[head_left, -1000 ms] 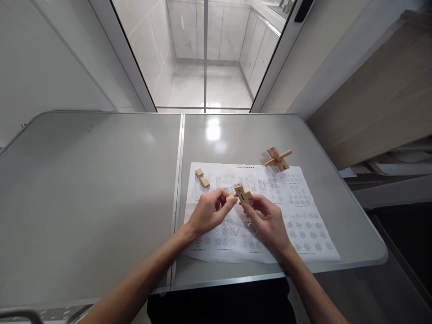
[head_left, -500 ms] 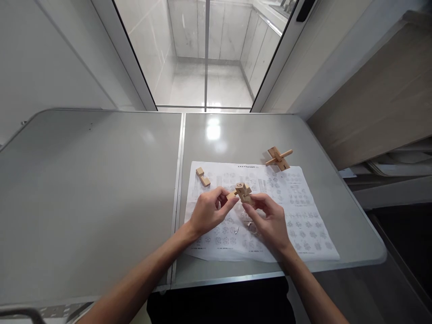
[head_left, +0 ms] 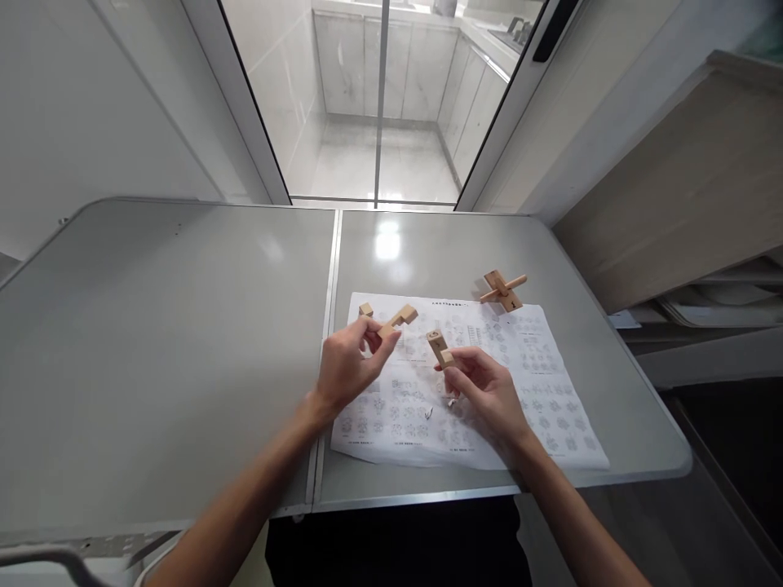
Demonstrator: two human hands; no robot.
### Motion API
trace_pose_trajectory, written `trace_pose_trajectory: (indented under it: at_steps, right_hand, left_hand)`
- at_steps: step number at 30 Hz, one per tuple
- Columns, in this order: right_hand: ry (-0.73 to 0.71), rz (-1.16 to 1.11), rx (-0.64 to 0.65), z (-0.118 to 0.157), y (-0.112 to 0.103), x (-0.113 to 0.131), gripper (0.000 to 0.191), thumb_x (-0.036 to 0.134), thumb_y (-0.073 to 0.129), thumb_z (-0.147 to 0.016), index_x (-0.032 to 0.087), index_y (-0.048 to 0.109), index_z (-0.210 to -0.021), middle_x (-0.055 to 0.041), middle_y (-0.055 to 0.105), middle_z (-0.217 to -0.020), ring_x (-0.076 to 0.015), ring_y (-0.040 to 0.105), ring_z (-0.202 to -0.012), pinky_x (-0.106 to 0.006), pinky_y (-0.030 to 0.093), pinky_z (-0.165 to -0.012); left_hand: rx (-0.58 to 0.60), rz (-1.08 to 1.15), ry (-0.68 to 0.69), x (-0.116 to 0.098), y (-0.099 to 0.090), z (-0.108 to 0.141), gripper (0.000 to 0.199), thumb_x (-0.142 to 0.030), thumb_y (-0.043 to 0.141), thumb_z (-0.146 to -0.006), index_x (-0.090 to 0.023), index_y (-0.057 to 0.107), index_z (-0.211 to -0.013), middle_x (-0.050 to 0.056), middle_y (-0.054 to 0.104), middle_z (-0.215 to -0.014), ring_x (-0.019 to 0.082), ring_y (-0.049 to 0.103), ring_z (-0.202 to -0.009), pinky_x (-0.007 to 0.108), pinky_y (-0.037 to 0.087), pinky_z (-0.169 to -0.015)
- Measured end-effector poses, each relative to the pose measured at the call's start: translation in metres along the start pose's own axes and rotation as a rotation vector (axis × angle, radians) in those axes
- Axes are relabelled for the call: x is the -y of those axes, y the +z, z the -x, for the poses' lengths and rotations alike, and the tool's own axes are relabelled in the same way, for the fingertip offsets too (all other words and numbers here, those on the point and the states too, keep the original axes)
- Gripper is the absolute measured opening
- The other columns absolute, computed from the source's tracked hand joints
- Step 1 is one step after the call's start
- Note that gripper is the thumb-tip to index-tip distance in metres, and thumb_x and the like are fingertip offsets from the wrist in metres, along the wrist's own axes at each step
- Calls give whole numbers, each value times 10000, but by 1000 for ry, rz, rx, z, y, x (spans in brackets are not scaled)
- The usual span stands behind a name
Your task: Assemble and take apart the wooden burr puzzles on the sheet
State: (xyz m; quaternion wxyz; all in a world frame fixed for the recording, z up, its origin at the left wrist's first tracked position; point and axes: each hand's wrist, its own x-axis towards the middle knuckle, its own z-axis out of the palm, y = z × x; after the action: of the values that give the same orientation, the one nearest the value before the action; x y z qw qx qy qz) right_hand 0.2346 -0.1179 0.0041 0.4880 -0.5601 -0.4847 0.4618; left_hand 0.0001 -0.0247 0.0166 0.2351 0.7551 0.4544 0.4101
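Note:
My left hand (head_left: 351,367) pinches a notched wooden puzzle piece (head_left: 404,316) between thumb and fingers, above the printed sheet. To its right, my right hand (head_left: 483,387) grips another wooden puzzle piece (head_left: 438,346), which tilts up and has a dark mark on its end. The two pieces are apart. Behind my left fingers, a third wooden piece (head_left: 365,310) lies on the sheet, mostly hidden. Under both hands spreads the white instruction sheet (head_left: 404,424), covered with small diagrams.
A wooden assembly of crossed pieces with a round stick (head_left: 502,291) sits past the sheet's far right corner. Small white scraps (head_left: 429,413) lie on the paper. The grey folding table (head_left: 214,326) has a metal seam (head_left: 327,326) left of the sheet. Beyond its far edge stands a glass door (head_left: 379,106).
The wooden pieces, together before, are now separated. My left hand has moved left and up with one piece; my right hand keeps the other near the same spot.

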Motion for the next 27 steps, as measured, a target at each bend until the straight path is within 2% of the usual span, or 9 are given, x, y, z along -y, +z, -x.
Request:
trace_pose_trajectory:
  at_steps: [4, 8, 11, 16, 20, 27]
  right_hand:
    - [15, 158, -21, -21, -1, 15, 359, 565, 776, -938, 215, 730, -1007, -24, 715, -777, -189, 675, -680, -328, 560, -657]
    - [-44, 339, -14, -46, 10, 22, 347, 562, 742, -939, 216, 733, -955, -47, 756, -836, -205, 698, -716, -335, 569, -662]
    - [-102, 503, 7, -61, 25, 23, 255, 482, 703, -967, 227, 712, -965, -47, 797, -891, -216, 742, -742, -340, 561, -668]
    - [-96, 788, -10, -73, 49, 26, 130, 359, 690, -970, 240, 659, -927, -10, 822, -914, -204, 753, -753, -324, 482, -682]
    - [-93, 882, -6, -77, 61, 30, 129, 335, 684, -983, 238, 630, -918, -26, 825, -935, -220, 749, -791, -317, 430, -664]
    - [-94, 1022, 77, -82, 75, 32, 133, 330, 622, -1042, 226, 620, -959, -64, 800, -987, -229, 716, -802, -315, 377, -642]
  left_hand:
    - [-75, -221, -131, 13, -26, 9, 350, -503, 665, -989, -214, 618, -798, -17, 705, -666, 137, 638, -586, 264, 466, -617]
    - [-81, -434, -283, 24, -37, 16, 384, -511, 646, -983, -216, 573, -749, -12, 703, -649, 162, 643, -592, 279, 394, -600]
    - [-26, -533, -322, 25, -36, 16, 387, -523, 625, -991, -219, 566, -758, -2, 713, -673, 179, 639, -608, 288, 353, -603]
    - [46, -658, -315, 22, -26, 10, 359, -501, 606, -994, -222, 589, -768, 24, 717, -694, 206, 636, -629, 306, 293, -605]
    - [79, -672, -294, 22, -19, 6, 354, -524, 624, -989, -227, 622, -795, 38, 739, -733, 217, 645, -636, 313, 278, -604]
    - [125, -617, -267, 21, -13, 5, 396, -588, 683, -959, -228, 641, -800, 34, 737, -740, 224, 660, -658, 311, 312, -621]
